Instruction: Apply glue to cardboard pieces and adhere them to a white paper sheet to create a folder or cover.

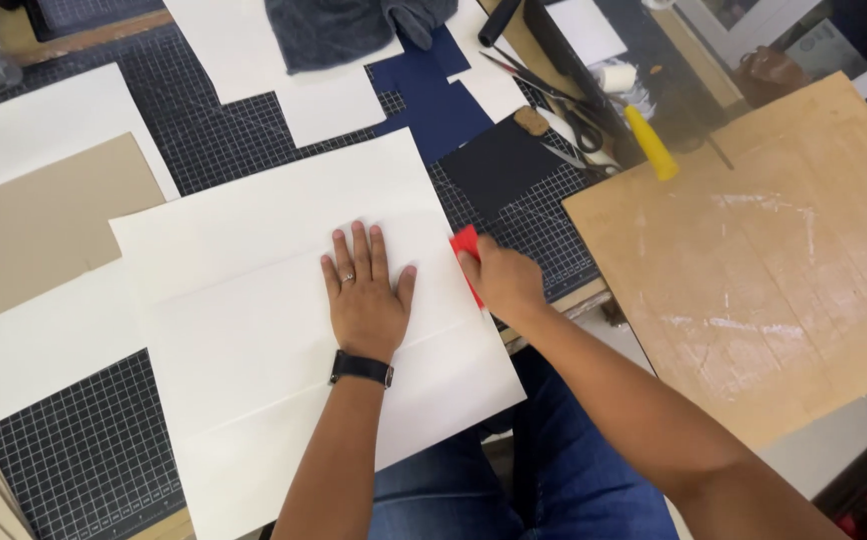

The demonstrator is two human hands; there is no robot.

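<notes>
The left hand (366, 295) lies spread flat on the large white sheet (294, 330) over the cutting mat (84, 460), likely light and slippery, while the right hand (504, 285) pinches a stiff red scraper (467, 250) at the sheet's right edge.

Gridded cutting mat (84, 460) on workbench — white sheet (284, 350), tan card (44, 230), plywood board (774, 260), scissors (564, 120)

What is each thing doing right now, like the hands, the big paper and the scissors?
Left hand: flat, fingers spread, pressing the paper.
Right hand: closed around the scraper.
Small red plastic scraper: held at the paper's right edge.
Large white paper sheet: lying flat.
Black-handled scissors: lying untouched.
</notes>
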